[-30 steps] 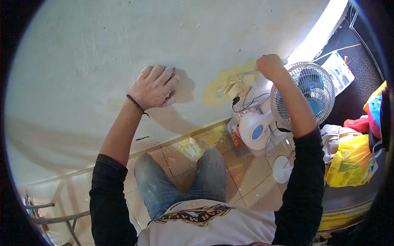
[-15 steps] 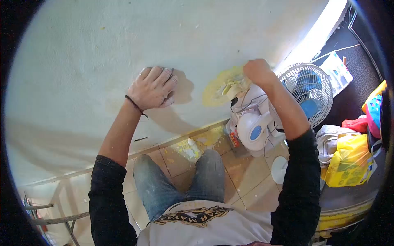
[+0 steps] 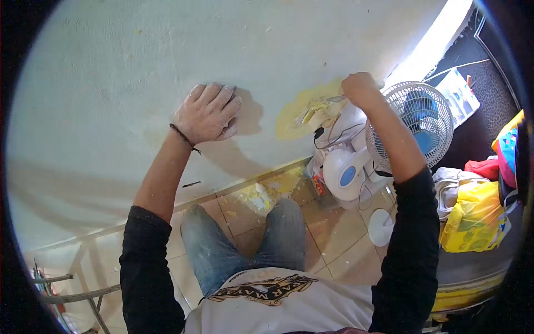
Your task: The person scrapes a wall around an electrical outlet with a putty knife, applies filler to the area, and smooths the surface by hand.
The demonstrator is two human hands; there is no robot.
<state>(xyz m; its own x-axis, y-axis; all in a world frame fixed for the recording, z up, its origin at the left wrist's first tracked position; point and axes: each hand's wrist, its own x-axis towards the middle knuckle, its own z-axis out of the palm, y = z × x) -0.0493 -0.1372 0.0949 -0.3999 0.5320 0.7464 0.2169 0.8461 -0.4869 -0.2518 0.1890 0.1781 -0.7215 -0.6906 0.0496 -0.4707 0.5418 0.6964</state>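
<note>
My left hand (image 3: pixel 207 114), coated in white dust, is held at the pale wall (image 3: pixel 167 50) with its back towards me. Its fingers are bent and slightly apart, and its shadow falls just to the right. My right hand (image 3: pixel 361 90) is closed in a fist at the right edge of a yellow patch (image 3: pixel 292 118) on the wall. A short grey blade, seemingly of a scraper (image 3: pixel 336 99), sticks out from it; the handle is hidden in the fist. Loose, peeling flakes (image 3: pixel 316 117) show in the middle of the patch.
A white fan (image 3: pixel 345 175) with a wire cage stands below my right forearm, cables around it. Yellow and white debris (image 3: pixel 261 196) lies on the tiled floor by the wall. A yellow bag (image 3: pixel 473 217) is at the right, metal bars (image 3: pixel 78 298) at the lower left.
My right hand has moved slightly right and up, so the grey blade shows beside it. My left hand has shifted up a little, its fingers a bit more apart.
</note>
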